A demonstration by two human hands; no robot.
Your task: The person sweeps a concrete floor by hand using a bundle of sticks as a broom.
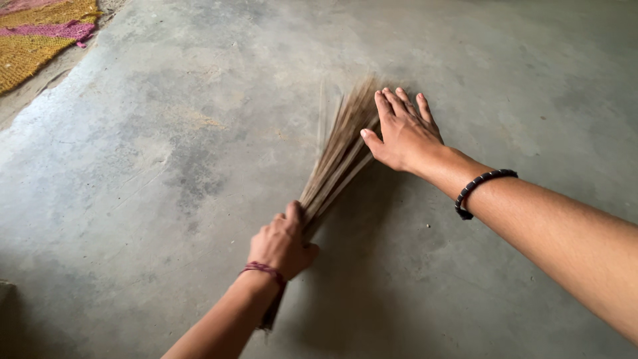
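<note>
A stick broom (339, 156) of thin brown bristles lies slanted over the grey concrete floor (166, 166). My left hand (282, 242), with a red thread around the wrist, is closed around the broom's bound lower part. My right hand (402, 129), wearing a black beaded bracelet on the wrist, lies flat with fingers together and pressed against the right side of the bristle tips. The bristles fan out toward the far end. The broom's handle end is hidden under my left forearm.
A yellow and pink woven mat (36, 33) lies at the far left corner, beside a rough floor edge. Faint dust patches mark the concrete near the bristles.
</note>
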